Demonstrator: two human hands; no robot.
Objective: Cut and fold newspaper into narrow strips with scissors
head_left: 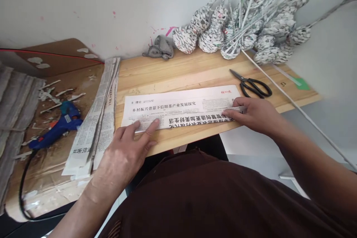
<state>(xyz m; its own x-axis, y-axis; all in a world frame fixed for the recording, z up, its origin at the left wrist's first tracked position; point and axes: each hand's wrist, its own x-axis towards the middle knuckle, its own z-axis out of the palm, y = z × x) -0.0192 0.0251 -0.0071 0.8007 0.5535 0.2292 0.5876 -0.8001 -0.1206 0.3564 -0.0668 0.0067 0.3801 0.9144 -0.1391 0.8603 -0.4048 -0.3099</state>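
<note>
LH [125, 147] & RH [252, 115] on folded newsppr [178, 100], scissors [245, 79] nr RH

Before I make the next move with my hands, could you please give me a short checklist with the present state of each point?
1. Newspaper lies on the wooden table: ok, its near side folded over, large print upside down.
2. Left hand on the paper: ok, fingers at its left part.
3. Right hand on the paper: ok, at the right end.
4. Scissors well away from the right hand: not ok, handles lie just beyond it.
5. Blue glue gun switched off: cannot tell.
</note>
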